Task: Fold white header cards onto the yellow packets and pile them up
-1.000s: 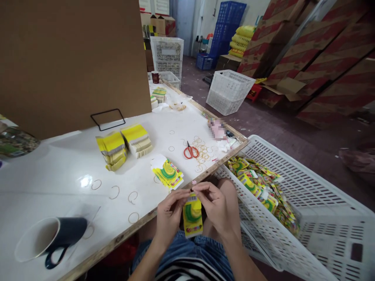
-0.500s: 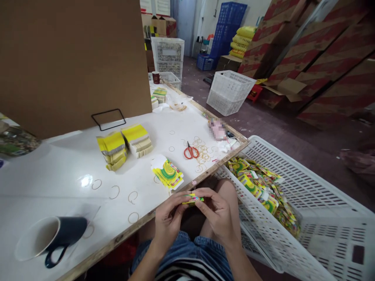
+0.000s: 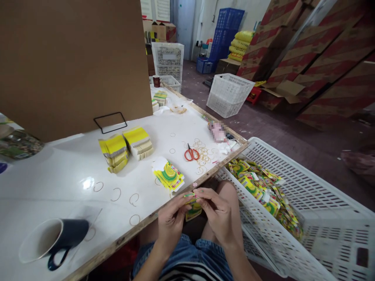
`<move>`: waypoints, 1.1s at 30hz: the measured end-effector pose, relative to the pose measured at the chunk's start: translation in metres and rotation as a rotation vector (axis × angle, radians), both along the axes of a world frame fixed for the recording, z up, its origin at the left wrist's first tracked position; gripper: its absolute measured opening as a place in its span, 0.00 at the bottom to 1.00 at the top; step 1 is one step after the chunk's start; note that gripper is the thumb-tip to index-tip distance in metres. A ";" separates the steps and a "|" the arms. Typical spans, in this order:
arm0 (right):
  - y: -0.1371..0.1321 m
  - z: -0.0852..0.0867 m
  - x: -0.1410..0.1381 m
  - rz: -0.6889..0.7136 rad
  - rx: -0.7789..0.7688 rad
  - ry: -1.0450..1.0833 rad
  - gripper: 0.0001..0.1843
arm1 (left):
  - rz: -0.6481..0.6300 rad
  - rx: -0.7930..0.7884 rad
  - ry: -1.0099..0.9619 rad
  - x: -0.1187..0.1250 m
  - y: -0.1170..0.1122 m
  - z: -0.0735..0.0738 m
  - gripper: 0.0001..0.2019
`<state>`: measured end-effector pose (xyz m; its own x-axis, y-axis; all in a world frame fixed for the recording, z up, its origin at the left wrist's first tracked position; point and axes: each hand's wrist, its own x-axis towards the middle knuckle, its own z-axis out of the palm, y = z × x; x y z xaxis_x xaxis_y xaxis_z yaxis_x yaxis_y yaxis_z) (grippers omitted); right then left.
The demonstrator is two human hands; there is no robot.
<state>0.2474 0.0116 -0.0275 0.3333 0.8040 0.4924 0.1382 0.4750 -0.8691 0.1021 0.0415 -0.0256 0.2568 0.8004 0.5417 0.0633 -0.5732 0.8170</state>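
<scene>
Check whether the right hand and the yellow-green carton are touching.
Touching. The head view shows the right hand with its fingers against the upper part of the yellow-green carton, whose lower part shows beneath the fingers.

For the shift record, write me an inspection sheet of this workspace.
Surface: flat white tabletop with a worn wooden edge; a glare spot at left.
Job's things: small yellow-and-green printed packet, held; flat stack of yellow-and-green printed cartons near the edge; long white slotted plastic basket at right, holding many colourful packets.
Clutter: red-handled metal scissors beside scattered thin tan rings; round dark blue mug with a white inside.
Grip: left hand and right hand both pinch the held packet.
Cables: nothing seen on the tabletop.
Surroundings: tall flat brown cardboard panel; stacked blue plastic crates and red-and-brown cardboard boxes farther back.
</scene>
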 end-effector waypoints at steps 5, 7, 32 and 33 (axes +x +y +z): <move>-0.003 -0.002 -0.002 -0.002 -0.007 -0.054 0.09 | 0.001 -0.007 -0.001 0.005 -0.002 -0.003 0.17; -0.004 -0.002 0.001 -0.004 -0.005 -0.085 0.09 | -0.003 -0.013 -0.004 0.009 -0.003 -0.003 0.15; 0.070 -0.038 -0.010 -0.011 -0.365 0.017 0.16 | 0.260 -0.294 -0.170 -0.021 0.030 -0.014 0.14; 0.061 -0.036 -0.012 0.045 -0.367 0.126 0.15 | 0.209 -0.367 -0.267 -0.020 0.030 -0.009 0.15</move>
<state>0.2353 0.0728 -0.0634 0.3333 0.9343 0.1264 0.0052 0.1323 -0.9912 0.0824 0.0712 -0.0351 -0.0386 0.9702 0.2391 -0.0923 -0.2418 0.9659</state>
